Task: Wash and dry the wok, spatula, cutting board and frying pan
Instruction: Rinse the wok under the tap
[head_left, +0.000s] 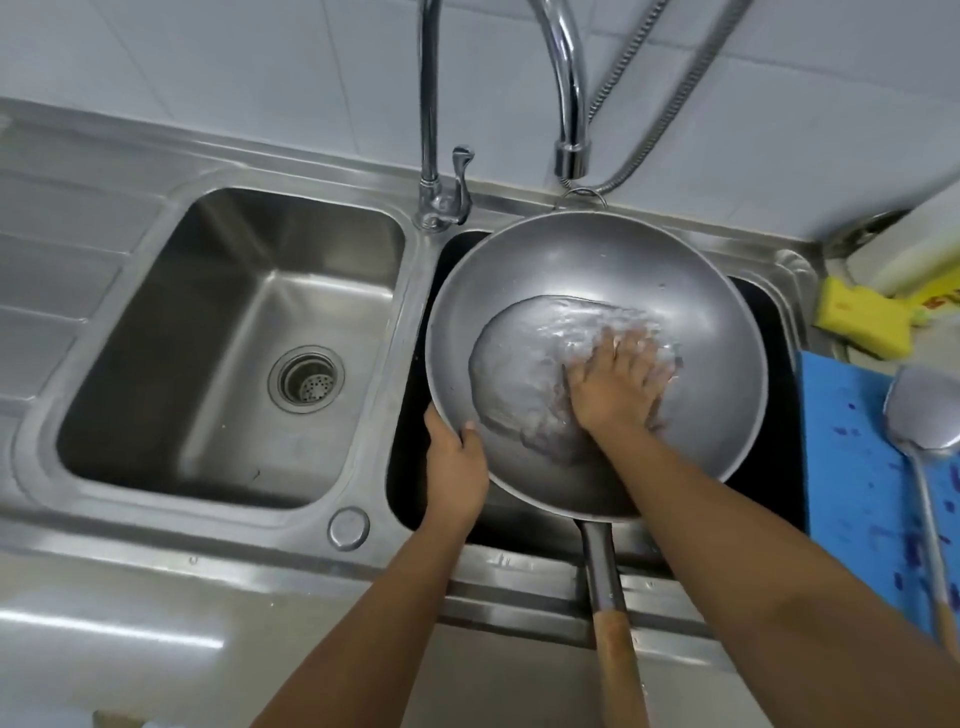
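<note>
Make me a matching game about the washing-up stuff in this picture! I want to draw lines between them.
Things:
1. wok
2. spatula
3. sponge
4. left hand

Clues:
A. yellow
B. lies on the blue mat
C. grips the wok's rim
D. has water inside

Pairs: 1-D, 2-B, 3-A, 4-C

Steel counter (156, 597) bears sponge (862, 322), blue mat (852, 467)

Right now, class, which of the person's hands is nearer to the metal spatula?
Right. The right hand presses flat in the water inside the wok, left of the spatula; the left hand grips the wok's rim farther left.
</note>
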